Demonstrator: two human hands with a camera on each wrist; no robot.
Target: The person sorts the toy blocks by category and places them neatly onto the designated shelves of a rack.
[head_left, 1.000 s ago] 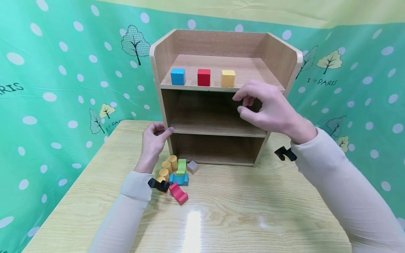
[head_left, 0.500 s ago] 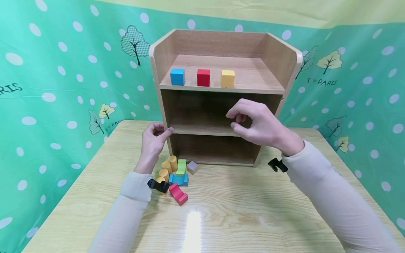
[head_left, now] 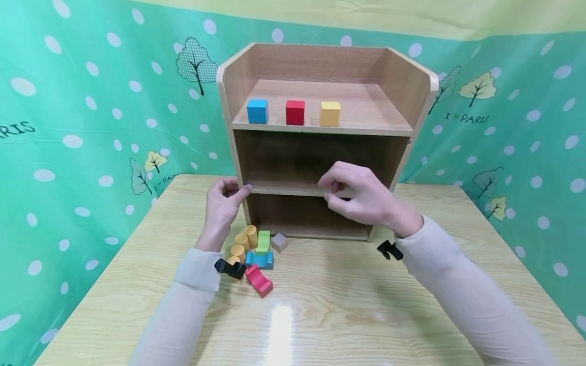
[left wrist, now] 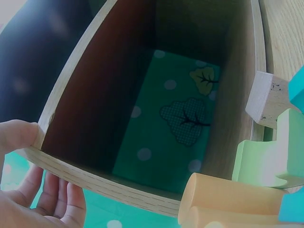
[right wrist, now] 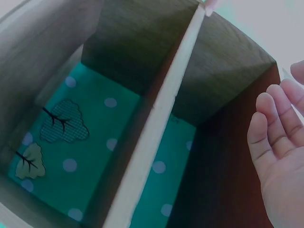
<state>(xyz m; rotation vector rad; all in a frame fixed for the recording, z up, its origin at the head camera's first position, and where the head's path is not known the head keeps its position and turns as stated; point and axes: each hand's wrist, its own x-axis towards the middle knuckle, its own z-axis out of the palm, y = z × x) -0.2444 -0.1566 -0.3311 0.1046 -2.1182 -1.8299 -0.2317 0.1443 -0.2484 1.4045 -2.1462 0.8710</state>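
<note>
My left hand [head_left: 221, 209] holds the left side panel of a small wooden shelf unit [head_left: 320, 62]. In the left wrist view its thumb [left wrist: 16, 135] presses the panel's front edge, and the fingers lie along the outside. My right hand [head_left: 361, 195] hovers in front of the middle shelf board [head_left: 284, 189], fingers loosely bent and nothing between them. On the top board, near its front edge, a blue cube [head_left: 258, 112], a red cube [head_left: 295, 113] and a yellow cube [head_left: 329, 114] stand in a row. The two lower compartments show no blocks.
By the unit's lower left corner lie several orange cylinders [head_left: 238, 250], a green notched block [head_left: 263, 242], a grey cube [head_left: 279, 242], a blue arch-cut block [head_left: 259, 260] and a red one [head_left: 259, 280]. All rest on the wooden table [head_left: 343, 305]. A green patterned cloth [head_left: 91, 127] hangs behind.
My right hand has moved down and left, from beside the top board's front edge to the height of the middle board. The left hand and the blocks stay in place.
</note>
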